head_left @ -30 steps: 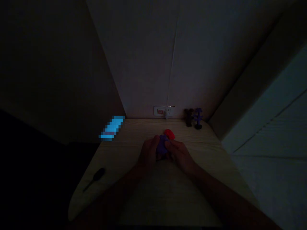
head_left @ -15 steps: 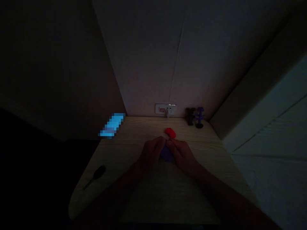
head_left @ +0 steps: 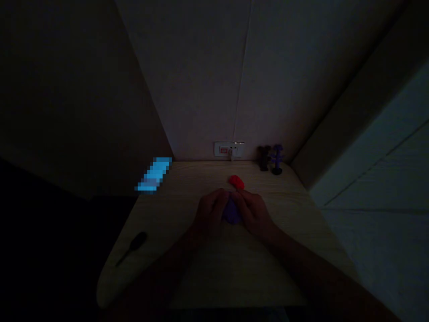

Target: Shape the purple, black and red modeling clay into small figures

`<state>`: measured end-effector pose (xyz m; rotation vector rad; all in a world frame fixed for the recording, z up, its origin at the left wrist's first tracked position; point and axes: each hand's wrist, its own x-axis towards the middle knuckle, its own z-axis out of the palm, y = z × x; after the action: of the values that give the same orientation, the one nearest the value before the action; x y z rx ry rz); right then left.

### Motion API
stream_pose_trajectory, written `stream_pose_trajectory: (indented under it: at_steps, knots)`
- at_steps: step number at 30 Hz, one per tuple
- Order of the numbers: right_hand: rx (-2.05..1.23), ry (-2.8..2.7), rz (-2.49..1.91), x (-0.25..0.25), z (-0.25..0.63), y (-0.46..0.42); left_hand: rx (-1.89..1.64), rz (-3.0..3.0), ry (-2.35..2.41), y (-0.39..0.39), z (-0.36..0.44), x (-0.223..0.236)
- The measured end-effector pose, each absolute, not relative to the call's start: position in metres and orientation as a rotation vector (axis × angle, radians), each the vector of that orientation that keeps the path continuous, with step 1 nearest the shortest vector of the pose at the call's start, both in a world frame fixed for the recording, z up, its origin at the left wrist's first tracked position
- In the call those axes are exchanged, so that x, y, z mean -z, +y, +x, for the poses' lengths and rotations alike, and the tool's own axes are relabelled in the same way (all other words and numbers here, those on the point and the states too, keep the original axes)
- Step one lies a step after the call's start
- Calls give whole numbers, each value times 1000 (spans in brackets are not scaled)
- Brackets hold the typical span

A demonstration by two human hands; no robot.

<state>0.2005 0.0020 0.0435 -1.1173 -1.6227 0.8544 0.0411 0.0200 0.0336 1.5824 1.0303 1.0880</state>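
Note:
Between my two hands is a soft-looking purple lump [head_left: 232,212], perhaps modelling clay, low over the middle of the table. My left hand [head_left: 210,209] is closed on its left side, thumb and fingers pressed in. From the right, my right hand [head_left: 253,212] grips the same lump, with the fingertips of both hands nearly meeting at its top. Much of the lump is hidden by the fingers. Just beyond the hands lies a small red lump [head_left: 237,181] on the pale wooden table [head_left: 187,179].
A dark screwdriver-like tool [head_left: 136,243] lies at the table's left. A pixelated bright blue screen [head_left: 154,176] stands at the back left edge. Two small figures, one dark [head_left: 264,158] and one purple [head_left: 277,159], stand at the back right. A wall socket [head_left: 229,150] holds a plug.
The view has shifted slightly, so the things at the back sit a little higher and further left. Both hands keep hold of the purple lump, with little visible change in grip.

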Motion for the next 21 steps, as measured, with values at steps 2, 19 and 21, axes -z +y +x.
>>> stream_pose_trajectory:
  at_steps: [2,19,21]
  knots:
    - [-815,-1594,-1138,-44,202,2,-1024,1499,993,20,42,-29]
    - [-1234,-1540,-1010,-40,205,3,-1003,1347,921,27,38,-24]
    - [-1276,-1508,-980,-41,202,3,-973,1319,918,29,39,-22]
